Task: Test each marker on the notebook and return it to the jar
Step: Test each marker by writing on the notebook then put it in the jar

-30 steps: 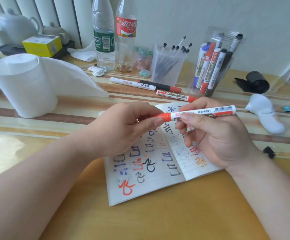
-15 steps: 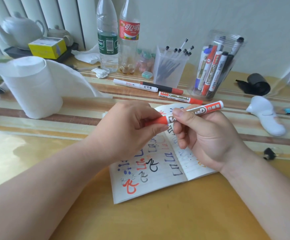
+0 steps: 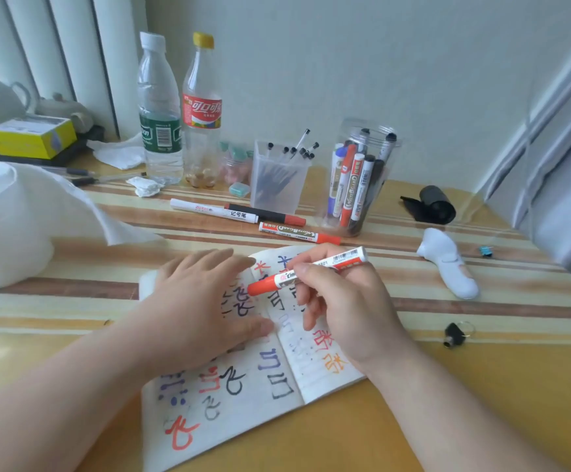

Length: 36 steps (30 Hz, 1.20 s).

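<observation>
Fingers [image 3: 311, 255] of right hand [image 3: 348, 308] pinch red marker [image 3: 277, 279] (red end pointing left), tilted just above notebook [image 3: 243, 396]. Notebook open near front edge of table [image 3: 481, 386]. Left hand [image 3: 195, 308] flat on left page, fingers straight. Jar [image 3: 352, 126] of markers toward back edge; three loose markers [image 3: 297, 233] between.

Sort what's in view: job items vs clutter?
Job: red marker in right hand, notebook under left hand, marker jar, three loose markers.
Clutter: two bottles, pen cup, tissue roll, yellow box, black roll, white gadget.
</observation>
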Available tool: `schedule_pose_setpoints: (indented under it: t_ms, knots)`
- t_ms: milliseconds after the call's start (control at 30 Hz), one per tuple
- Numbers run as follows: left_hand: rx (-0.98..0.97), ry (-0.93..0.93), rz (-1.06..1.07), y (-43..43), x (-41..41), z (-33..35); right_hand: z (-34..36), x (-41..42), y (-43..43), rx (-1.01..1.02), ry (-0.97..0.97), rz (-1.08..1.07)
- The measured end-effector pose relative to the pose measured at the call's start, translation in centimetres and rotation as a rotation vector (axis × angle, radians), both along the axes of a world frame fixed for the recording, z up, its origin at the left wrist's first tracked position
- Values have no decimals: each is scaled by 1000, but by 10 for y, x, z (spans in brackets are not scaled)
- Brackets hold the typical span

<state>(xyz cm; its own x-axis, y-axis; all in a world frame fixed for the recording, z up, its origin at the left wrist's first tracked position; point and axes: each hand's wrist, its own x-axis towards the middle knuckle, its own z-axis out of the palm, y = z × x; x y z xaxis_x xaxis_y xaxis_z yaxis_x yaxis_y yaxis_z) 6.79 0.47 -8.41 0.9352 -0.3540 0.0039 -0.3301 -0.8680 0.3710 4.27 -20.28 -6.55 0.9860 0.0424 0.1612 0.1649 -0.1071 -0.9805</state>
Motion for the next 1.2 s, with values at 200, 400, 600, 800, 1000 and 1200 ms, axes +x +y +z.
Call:
schedule_pose_setpoints:
  t_ms: [200, 400, 600, 800, 1000, 1200]
  knots:
    - [-21, -28, -72, 0, 1, 6, 3, 0, -5, 1, 15, -6]
    - [-40, -6, -137, -1, 1, 4, 5, -1, -10, -29, -101, 26]
    - [-235, -199, -133, 3, 1, 5, 4, 0, -11, 46, -101, 34]
    - [-336, -158, -173, 0, -7, 9, 1, -1, -2, 3, -152, 20]
    - [-255, -129, -118, -3, -5, 2, 3, -3, 2, -43, -237, -16]
    - [-186, -139, -116, -4, -8, 3, 27, -16, 1, -192, -550, -122]
